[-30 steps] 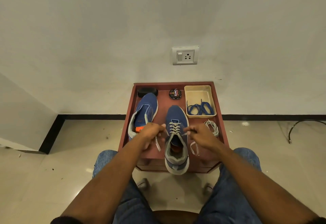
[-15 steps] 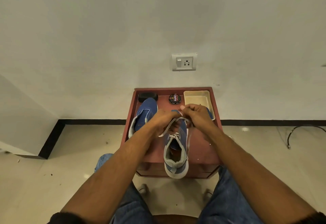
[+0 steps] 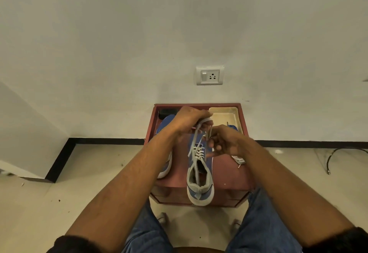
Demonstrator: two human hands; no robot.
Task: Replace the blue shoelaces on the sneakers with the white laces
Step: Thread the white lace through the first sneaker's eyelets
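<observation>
Both hands are busy with a flat white lace (image 3: 196,135) on the blue sneaker (image 3: 200,173). One, the left hand (image 3: 189,120), curls its fingers round a loop of that lace, held up high. Its partner, the right hand (image 3: 223,141), pinches the other end beside the shoe. Soft grey padding lines the sneaker, which stands on a square red bench (image 3: 225,173). A second blue sneaker (image 3: 165,125) lies to the left, partly hidden. Blue laces (image 3: 232,127) peek out of a smooth cream tray (image 3: 225,113) at the back. Another white lace (image 3: 239,160) lies bunched by the right wrist.
</observation>
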